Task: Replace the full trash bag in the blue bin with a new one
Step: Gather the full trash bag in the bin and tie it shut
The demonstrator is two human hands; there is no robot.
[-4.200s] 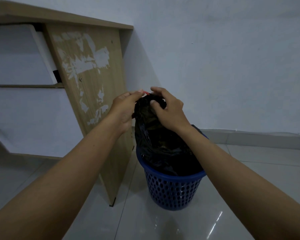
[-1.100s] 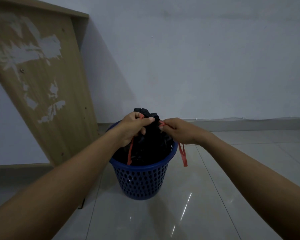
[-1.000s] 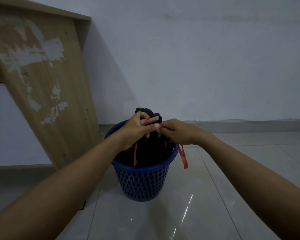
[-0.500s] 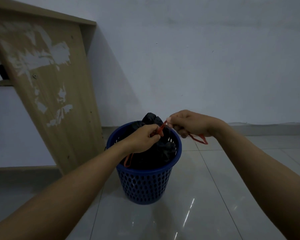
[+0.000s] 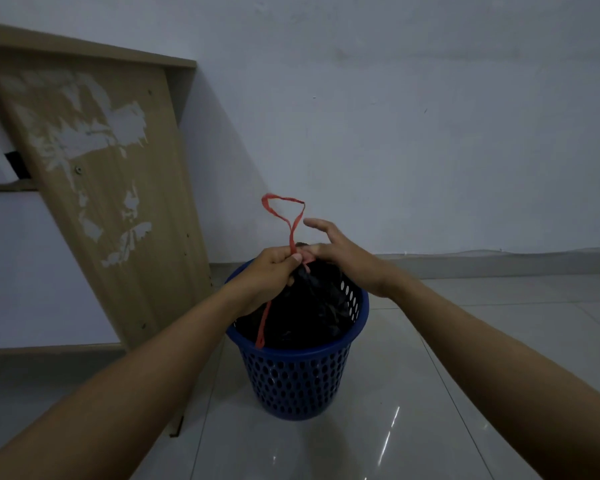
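A blue perforated bin [image 5: 297, 379] stands on the tiled floor with a full black trash bag [image 5: 317, 306] inside it. The bag's neck is gathered above the rim. My left hand [image 5: 269, 277] is shut on the neck and on the red drawstring [image 5: 284, 216], whose loop stands up above my hands; another red end hangs down inside the bin. My right hand [image 5: 340, 252] pinches the drawstring at the neck, with its other fingers spread out.
A worn wooden desk side panel [image 5: 118, 202] stands just left of the bin. A white wall [image 5: 430, 133] runs behind it, with a baseboard along the glossy tiled floor [image 5: 413, 427] to the right and front.
The bag's neck was gathered and the red drawstring drawn out. My right hand, which held one end out to the right, is back at the neck, and a loop now stands above my hands.
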